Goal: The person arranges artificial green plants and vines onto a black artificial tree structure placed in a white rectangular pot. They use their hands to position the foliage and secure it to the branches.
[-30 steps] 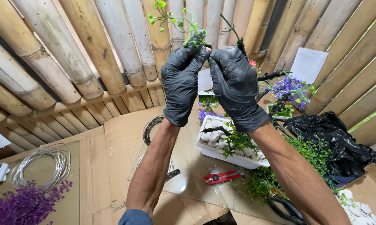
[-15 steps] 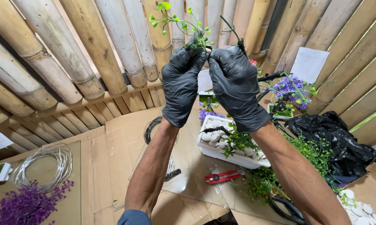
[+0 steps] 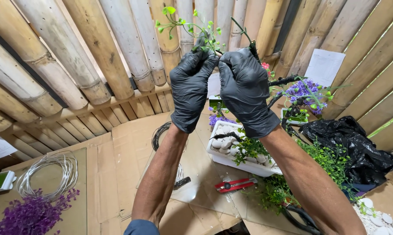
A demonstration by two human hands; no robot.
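Observation:
Both my hands wear black gloves and are raised in front of the bamboo wall. My left hand [image 3: 191, 89] pinches the stem of a small green artificial sprig [image 3: 192, 27] that sticks up above the fingertips. My right hand [image 3: 245, 89] grips a dark twisted branch [image 3: 251, 45] right beside it; the fingertips of both hands meet where sprig and branch join. Below my hands sits a white rectangular pot [image 3: 231, 160] with white pebbles and green leaves, out of which the dark branch seems to rise.
Red-handled cutters [image 3: 235, 185] lie on the cardboard-covered table [image 3: 127, 143]. A dark wire coil [image 3: 158, 135], a silver wire coil [image 3: 48, 174], purple artificial flowers [image 3: 31, 215], a black plastic bag [image 3: 351, 146], a purple-flowered pot [image 3: 302, 93] and loose green foliage [image 3: 327, 163] surround the work area.
My hands stay together at the same spot; the green sprig has shifted slightly leftward and upward between my fingertips.

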